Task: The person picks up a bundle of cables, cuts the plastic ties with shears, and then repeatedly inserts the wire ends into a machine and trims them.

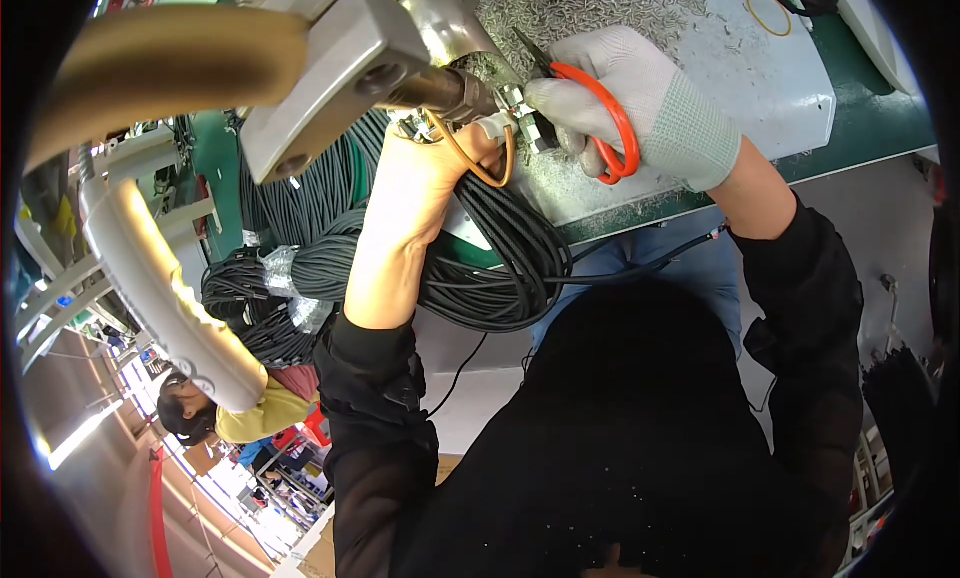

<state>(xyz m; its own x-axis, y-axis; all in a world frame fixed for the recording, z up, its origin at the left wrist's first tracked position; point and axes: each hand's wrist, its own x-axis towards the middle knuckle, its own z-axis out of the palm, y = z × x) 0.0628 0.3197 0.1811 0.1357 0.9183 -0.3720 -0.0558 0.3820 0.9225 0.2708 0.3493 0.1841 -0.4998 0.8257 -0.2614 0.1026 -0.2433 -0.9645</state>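
From where I stand, the small metal connector (514, 100) sits between the person's two hands, under the gray clamp block (338, 83), over the near side of the bench (868, 106). The gloved right hand (630, 93) has its grip curled round the red-handled scissors (628, 138), dark blade angled away from the body, while thumb and fingertips reach the connector. The left hand (435, 163) comes at it from the other side, a tan loop (508, 168) hanging at its fingers; the clamp hides part of that grip, so I cannot tell how tightly it closes. To do this well, I'd say, keep the blade tip pointing outward, brace both wrists, and let the fingertips do the fine work (with scissors in the palm, one careless twist could nick something). As for containers, I make out little: clear plastic wrap (280, 270) binds one of the black cable coils (500, 278); loose metal slivers (640, 18) lie scattered over the pale board (790, 113) rather than boxed, some near the steel cylinder (448, 23), whose inside I cannot judge.
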